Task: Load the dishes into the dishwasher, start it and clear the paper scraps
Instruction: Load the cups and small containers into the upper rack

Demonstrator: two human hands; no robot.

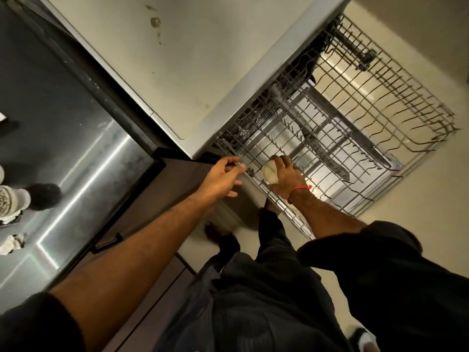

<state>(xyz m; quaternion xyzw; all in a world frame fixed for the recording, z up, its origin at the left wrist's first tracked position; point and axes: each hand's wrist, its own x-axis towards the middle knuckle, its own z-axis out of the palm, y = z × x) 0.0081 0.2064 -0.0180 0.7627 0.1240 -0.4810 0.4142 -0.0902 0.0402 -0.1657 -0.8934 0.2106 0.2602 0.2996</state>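
The dishwasher stands open with its upper wire rack (256, 148) pulled out and the lower rack (396, 102) out over the door. My right hand (284, 175) grips a small pale cup (269, 174) and holds it down among the tines at the near corner of the upper rack. My left hand (223, 175) reaches to the rack's left front edge, thumb and forefinger pinching the rim wire there. A long grey cutlery holder (327, 153) lies in the rack beyond my right hand.
A beige counter (177, 59) lies above the dishwasher. To the left is a steel sink (83, 158) with a patterned cup (10, 200), a dark object (45, 196) and crumpled paper scraps (12, 243) at its edge. My dark trousers fill the foreground.
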